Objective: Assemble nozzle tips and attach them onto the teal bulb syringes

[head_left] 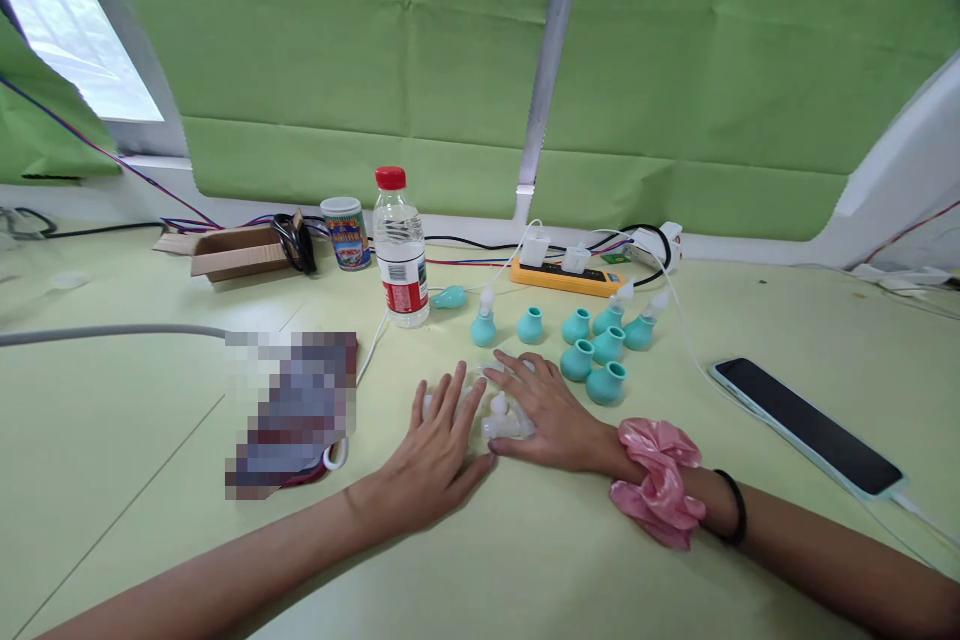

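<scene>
On the counter (570, 560), one clear tube (505, 427) lies long axis left-to-right — left hand (441, 448) and right hand (553, 416) flank it, fingers loosely spread.

Teal bulbs (606, 384): smooth, rubber-like, faint gloss. Small fittings (507, 425): translucent plastic, smooth. Scrunchie (660, 465): shiny satin-like cloth, crumpled. Box (244, 265): matt cardboard. Bottle (401, 252): clear glossy plastic. Tabletop (555, 560): smooth, low sheen.

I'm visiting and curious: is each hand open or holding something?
Left hand: open, palm down at translucent pieces.
Right hand: open, palm down, partly covering them.
</scene>
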Demonstrator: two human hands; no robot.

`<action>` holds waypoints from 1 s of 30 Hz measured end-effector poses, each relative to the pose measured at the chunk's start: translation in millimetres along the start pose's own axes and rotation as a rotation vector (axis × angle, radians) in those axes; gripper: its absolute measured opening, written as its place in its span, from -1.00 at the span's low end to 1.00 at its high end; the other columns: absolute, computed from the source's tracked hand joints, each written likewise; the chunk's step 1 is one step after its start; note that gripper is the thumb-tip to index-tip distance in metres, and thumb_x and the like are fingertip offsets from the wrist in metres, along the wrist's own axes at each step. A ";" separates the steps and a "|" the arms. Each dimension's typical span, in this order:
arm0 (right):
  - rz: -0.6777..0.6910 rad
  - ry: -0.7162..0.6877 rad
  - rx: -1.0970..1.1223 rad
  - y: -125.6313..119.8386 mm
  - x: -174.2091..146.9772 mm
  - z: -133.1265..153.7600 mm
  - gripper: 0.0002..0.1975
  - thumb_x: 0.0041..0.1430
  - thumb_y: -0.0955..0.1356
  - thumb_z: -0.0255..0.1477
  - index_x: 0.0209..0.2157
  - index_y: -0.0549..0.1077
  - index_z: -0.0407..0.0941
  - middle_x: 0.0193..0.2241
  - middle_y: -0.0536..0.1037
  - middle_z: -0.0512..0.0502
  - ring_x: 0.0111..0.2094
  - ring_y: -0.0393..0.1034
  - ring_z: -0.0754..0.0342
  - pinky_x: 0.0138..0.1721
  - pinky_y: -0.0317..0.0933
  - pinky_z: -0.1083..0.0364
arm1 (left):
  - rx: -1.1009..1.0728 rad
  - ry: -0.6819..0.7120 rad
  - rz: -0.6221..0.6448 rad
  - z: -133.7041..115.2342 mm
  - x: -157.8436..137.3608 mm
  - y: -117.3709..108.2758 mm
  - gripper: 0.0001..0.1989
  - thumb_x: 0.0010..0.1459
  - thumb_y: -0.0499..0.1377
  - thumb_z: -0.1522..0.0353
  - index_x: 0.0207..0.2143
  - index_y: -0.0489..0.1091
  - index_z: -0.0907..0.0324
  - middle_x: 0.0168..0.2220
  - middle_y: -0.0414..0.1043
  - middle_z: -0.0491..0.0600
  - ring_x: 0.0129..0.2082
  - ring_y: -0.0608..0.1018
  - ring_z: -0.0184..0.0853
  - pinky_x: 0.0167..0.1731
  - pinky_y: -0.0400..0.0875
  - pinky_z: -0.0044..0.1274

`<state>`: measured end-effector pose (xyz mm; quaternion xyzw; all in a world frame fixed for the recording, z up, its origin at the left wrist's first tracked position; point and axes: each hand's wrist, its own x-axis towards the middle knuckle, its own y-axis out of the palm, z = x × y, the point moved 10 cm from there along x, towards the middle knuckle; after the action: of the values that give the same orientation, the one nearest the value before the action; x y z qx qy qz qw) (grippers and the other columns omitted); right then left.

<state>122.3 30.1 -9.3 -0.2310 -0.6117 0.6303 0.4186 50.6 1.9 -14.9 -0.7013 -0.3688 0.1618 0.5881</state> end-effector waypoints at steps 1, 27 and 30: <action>-0.013 -0.006 0.016 -1.6 1.7 2.4 -0.34 -0.06 0.26 -0.09 0.06 0.13 -0.11 0.08 0.11 -0.23 -0.02 0.02 -0.20 -0.09 0.00 -0.19 | -0.013 0.012 0.005 -2.6 3.0 0.8 -0.41 0.17 -0.11 0.29 0.17 -0.32 0.26 0.20 -0.34 0.24 0.18 -0.16 -0.06 0.03 -0.12 -0.09; -0.280 -0.140 0.299 -20.7 -1.2 8.2 -0.84 0.09 0.21 -0.51 -0.24 0.28 -0.15 -0.26 0.36 -0.15 -0.19 0.23 0.04 -0.19 0.18 0.03 | -0.251 0.002 -0.138 8.1 27.4 -3.3 -0.55 0.18 -0.13 0.41 0.12 -0.16 0.20 0.15 -0.11 0.17 0.17 -0.05 -0.20 0.03 0.11 -0.26; -0.344 -0.138 0.340 -28.4 -4.2 7.2 -0.84 0.10 0.21 -0.51 -0.23 0.26 -0.15 -0.24 0.34 -0.17 -0.15 0.21 0.04 -0.14 0.17 0.03 | -0.248 -0.073 -0.206 13.5 19.3 -15.9 -0.60 0.20 -0.18 0.39 0.10 -0.11 0.21 0.14 -0.11 0.15 0.15 0.01 -0.24 0.03 0.11 -0.29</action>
<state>125.8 19.7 18.2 -0.0060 -0.5542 0.6579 0.5099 49.6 25.7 0.7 -0.7205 -0.4772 0.0792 0.4969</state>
